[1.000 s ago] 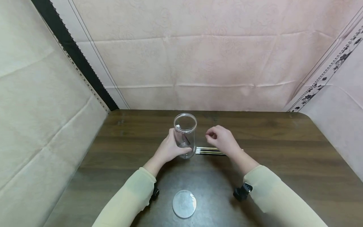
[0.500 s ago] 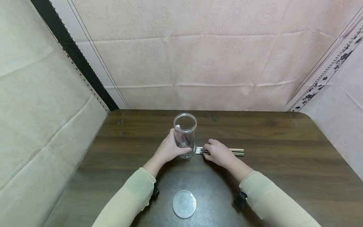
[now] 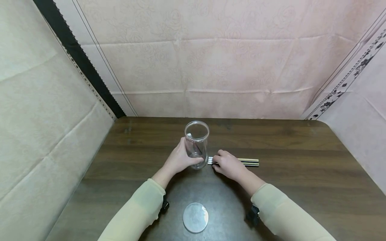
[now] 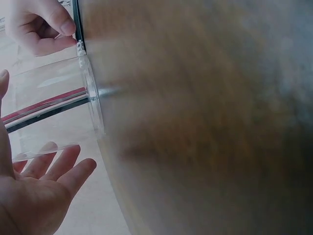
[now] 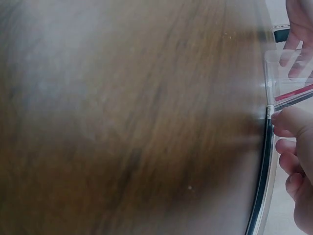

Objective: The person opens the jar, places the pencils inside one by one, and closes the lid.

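A tall clear jar (image 3: 199, 144) stands upright and uncapped on the wooden table. My left hand (image 3: 177, 158) steadies it, thumb in front and fingers round the far side. Inside lean slim pencil-like sticks, one red and one dark, clearest as the sticks (image 4: 49, 106) in the left wrist view. Right of the jar's base lies a row of similar sticks (image 3: 249, 162) with pale ends towards the jar. My right hand (image 3: 230, 166) reaches over that row, thumb and forefinger pinching a dark stick (image 5: 264, 161) near its white end in the right wrist view. Its fingers cover part of the row.
A round clear lid (image 3: 195, 218) lies flat on the table nearer to me, between my forearms. The brown table (image 3: 301, 160) extends to both sides. Pale cloth (image 3: 217, 77) hangs behind its far edge and at the sides.
My right hand has come down from above the row onto the sticks, then shifted slightly left towards the jar. The left hand and jar have stayed in place.
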`<action>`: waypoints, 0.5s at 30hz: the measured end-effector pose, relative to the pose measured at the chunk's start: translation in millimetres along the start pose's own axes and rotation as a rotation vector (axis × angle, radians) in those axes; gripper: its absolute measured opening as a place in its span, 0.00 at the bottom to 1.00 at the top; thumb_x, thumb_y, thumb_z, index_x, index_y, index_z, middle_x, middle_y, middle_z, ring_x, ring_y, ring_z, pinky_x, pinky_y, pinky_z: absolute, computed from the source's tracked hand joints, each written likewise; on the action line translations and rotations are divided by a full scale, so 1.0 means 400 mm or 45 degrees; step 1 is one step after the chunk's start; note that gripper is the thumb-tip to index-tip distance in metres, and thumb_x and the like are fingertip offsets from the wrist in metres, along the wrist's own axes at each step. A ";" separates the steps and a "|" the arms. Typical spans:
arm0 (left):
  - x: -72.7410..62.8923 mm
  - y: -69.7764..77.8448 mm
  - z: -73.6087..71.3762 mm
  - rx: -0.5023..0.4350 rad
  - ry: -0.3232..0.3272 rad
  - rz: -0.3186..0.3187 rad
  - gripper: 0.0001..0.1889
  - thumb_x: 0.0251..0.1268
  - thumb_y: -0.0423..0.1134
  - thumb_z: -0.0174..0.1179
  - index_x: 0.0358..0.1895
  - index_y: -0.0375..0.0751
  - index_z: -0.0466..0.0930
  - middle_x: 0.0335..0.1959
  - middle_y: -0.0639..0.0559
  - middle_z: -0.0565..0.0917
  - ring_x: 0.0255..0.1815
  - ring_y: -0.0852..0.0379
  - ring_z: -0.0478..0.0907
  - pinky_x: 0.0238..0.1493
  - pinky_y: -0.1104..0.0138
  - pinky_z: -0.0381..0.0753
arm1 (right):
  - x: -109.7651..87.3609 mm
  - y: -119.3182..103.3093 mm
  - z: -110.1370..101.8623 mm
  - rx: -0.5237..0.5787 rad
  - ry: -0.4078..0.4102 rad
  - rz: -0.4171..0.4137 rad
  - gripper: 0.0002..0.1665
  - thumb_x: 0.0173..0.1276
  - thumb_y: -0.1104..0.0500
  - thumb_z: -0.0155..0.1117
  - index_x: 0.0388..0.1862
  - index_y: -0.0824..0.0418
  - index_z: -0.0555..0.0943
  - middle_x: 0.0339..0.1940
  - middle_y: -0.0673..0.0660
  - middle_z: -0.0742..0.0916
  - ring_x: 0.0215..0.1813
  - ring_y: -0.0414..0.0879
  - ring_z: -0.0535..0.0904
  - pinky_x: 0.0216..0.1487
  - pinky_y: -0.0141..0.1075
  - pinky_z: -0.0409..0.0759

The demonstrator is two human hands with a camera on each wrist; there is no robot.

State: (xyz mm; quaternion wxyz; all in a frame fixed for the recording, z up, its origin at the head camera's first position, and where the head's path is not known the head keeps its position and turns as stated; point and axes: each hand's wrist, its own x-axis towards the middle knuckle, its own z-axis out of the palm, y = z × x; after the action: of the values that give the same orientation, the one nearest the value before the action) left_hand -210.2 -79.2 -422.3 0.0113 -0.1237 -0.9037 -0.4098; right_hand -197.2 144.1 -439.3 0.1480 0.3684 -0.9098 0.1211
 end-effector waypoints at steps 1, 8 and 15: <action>0.000 0.000 0.000 0.002 0.001 0.000 0.49 0.38 0.58 0.73 0.64 0.43 0.57 0.55 0.47 0.72 0.55 0.50 0.72 0.53 0.55 0.71 | 0.000 0.000 0.001 -0.001 -0.002 0.004 0.07 0.53 0.62 0.70 0.26 0.58 0.79 0.25 0.52 0.74 0.27 0.46 0.72 0.31 0.39 0.74; -0.002 0.003 0.000 0.005 -0.004 0.001 0.49 0.39 0.58 0.73 0.64 0.43 0.57 0.55 0.47 0.72 0.56 0.50 0.71 0.54 0.55 0.70 | 0.000 -0.003 0.002 -0.013 -0.025 -0.027 0.11 0.53 0.58 0.72 0.23 0.58 0.76 0.24 0.52 0.74 0.27 0.48 0.73 0.30 0.40 0.74; -0.001 0.005 0.002 0.013 -0.002 -0.008 0.49 0.39 0.57 0.73 0.64 0.44 0.57 0.56 0.47 0.72 0.56 0.50 0.71 0.54 0.55 0.70 | 0.004 -0.006 -0.009 -0.026 -0.112 -0.092 0.12 0.56 0.57 0.70 0.22 0.58 0.76 0.23 0.52 0.74 0.27 0.48 0.73 0.31 0.40 0.74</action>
State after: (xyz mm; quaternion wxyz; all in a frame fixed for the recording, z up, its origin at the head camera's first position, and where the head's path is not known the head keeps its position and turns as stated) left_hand -209.4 -77.7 -421.3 0.0100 -0.1211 -0.9062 -0.4051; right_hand -196.0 142.7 -435.1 0.1160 0.4046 -0.9026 0.0901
